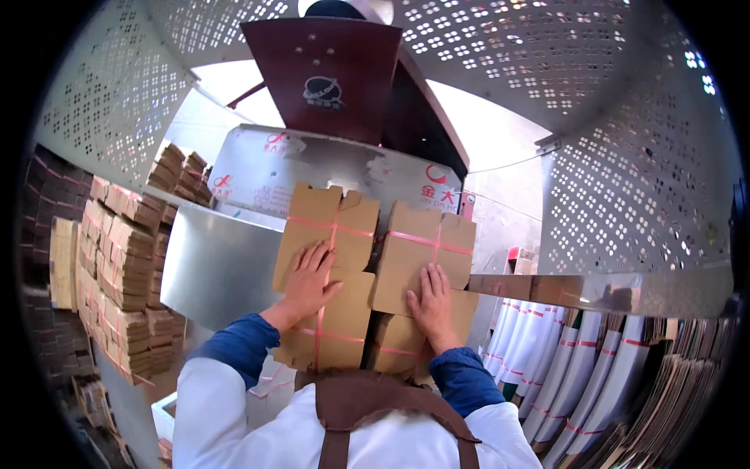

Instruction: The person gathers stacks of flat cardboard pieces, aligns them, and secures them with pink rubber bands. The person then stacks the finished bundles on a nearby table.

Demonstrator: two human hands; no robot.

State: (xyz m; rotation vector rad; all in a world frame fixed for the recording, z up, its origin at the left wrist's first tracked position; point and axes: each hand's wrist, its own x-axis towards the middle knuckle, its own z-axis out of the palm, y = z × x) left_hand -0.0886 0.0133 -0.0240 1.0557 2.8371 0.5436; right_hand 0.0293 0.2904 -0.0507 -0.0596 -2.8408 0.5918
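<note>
Several bundles of flat brown cardboard, tied crosswise with pink strapping, lie close together in front of me. My left hand lies on the far left bundle, its fingers stretched forward and its thumb apart over the near left bundle. On the far right bundle rests my right hand, fingers extended and palm down. That bundle sits partly over the near right bundle. Both hands touch the cardboard from above and are open. The bundles' undersides are hidden.
Behind the bundles stands a dark red machine with a metal panel. A bare metal sheet extends left. Tied cardboard stacks rise at left. Perforated metal panels surround the area; white strapped bundles stand at right.
</note>
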